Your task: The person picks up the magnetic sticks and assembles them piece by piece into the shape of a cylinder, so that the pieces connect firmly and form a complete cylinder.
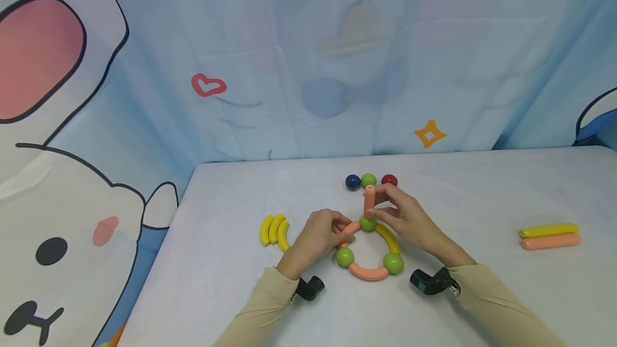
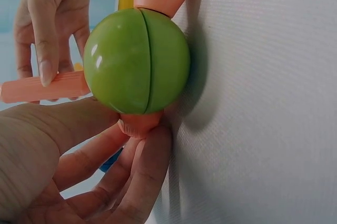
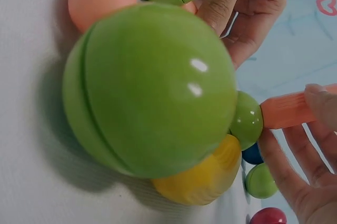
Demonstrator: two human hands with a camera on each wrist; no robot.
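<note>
A ring of toy pieces lies on the table: green balls (image 1: 393,263) joined by curved orange rods (image 1: 368,272) and a curved yellow rod (image 1: 388,237). My left hand (image 1: 320,233) pinches the curved orange rod on the ring's left side, beside a green ball (image 2: 137,60). At the ring's far side, my right hand (image 1: 406,215) holds a straight orange rod (image 1: 369,200) upright between thumb and fingers. Its lower end meets the far green ball (image 3: 246,120); whether it is fully joined I cannot tell.
Three curved yellow rods (image 1: 273,229) lie left of my left hand. Behind the ring sit a blue ball (image 1: 353,182), a green ball (image 1: 368,179) and a red ball (image 1: 389,179). Far right lie a straight yellow rod (image 1: 549,230) and a straight orange rod (image 1: 551,241).
</note>
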